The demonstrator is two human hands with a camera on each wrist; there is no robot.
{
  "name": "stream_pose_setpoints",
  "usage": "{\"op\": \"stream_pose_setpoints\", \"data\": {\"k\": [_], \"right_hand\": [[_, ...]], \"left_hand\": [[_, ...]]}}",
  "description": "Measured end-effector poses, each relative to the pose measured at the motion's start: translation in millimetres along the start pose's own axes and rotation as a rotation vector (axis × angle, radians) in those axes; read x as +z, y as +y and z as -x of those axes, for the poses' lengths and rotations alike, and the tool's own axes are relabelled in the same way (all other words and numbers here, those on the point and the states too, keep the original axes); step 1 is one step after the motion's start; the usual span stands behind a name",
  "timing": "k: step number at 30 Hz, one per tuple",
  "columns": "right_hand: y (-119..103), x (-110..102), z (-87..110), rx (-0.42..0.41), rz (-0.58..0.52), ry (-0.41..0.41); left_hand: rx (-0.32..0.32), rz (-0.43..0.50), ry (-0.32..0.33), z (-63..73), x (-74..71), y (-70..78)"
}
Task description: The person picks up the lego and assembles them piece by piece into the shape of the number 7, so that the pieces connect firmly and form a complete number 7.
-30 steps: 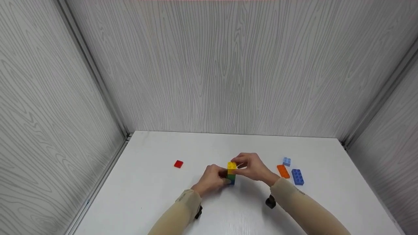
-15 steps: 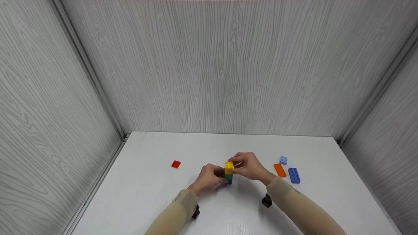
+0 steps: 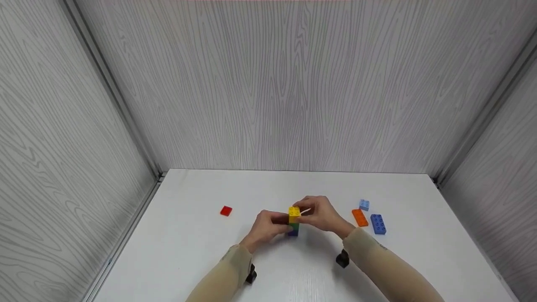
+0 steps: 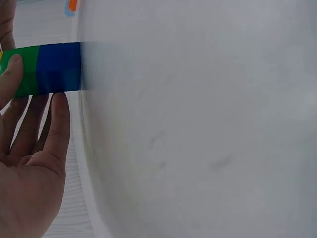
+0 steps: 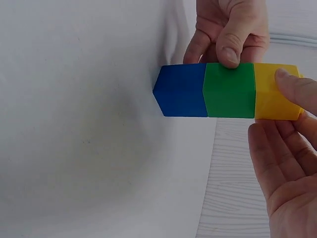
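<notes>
A tower of three toy building bricks stands upright on the white table: a blue brick (image 5: 181, 90) at the bottom, a green brick (image 5: 230, 90) in the middle, a yellow brick (image 3: 294, 212) with studs on top. From the left, my left hand (image 3: 266, 228) grips the tower, its thumb on the green brick, as the left wrist view shows too. My right hand (image 3: 321, 214) pinches the yellow brick between thumb and fingers from the right. No gap shows between the bricks in the right wrist view.
A flat red piece (image 3: 226, 211) lies to the left on the table (image 3: 193, 251). On the right lie an orange plate (image 3: 360, 217), a small light-blue brick (image 3: 364, 204) and a longer blue brick (image 3: 378, 224). Wood-grain panels (image 3: 268, 84) enclose the back and sides.
The head view has shifted slightly. My left thumb sits a little higher on the tower than before. My right hand stays on the yellow brick.
</notes>
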State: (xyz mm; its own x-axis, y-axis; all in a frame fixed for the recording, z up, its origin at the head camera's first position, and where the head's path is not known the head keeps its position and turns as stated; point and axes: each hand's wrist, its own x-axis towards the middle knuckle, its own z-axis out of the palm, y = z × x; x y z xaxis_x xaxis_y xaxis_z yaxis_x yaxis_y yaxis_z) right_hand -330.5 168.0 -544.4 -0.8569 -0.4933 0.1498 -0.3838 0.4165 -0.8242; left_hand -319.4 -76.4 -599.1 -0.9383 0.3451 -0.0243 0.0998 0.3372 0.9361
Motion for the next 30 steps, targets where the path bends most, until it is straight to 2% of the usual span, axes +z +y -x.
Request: {"op": "stream_pose_setpoints", "data": {"k": [7, 12, 18, 25, 30], "right_hand": [[3.3, 0.3, 1.6, -0.015, 0.017, -0.006], [6.1, -9.4, 9.8, 0.006, 0.019, 0.008], [14.2, -31.5, 25.4, 0.057, 0.035, 0.076], [40.1, -58.2, 52.5, 0.106, 0.086, 0.203], [52.2, -74.8, 71.2, 0.204, 0.141, 0.292]], "left_hand": [[0.031, -0.09, -0.003, -0.4, -0.4, 1.5], [0.006, -0.125, -0.006, -0.2, -0.9, 5.0], [-0.03, -0.124, -0.003, 0.3, -1.6, 9.4], [-0.036, -0.109, -0.005, 1.2, -0.9, 10.3], [-0.036, -0.123, -0.002, 0.5, -0.1, 9.8]]}}
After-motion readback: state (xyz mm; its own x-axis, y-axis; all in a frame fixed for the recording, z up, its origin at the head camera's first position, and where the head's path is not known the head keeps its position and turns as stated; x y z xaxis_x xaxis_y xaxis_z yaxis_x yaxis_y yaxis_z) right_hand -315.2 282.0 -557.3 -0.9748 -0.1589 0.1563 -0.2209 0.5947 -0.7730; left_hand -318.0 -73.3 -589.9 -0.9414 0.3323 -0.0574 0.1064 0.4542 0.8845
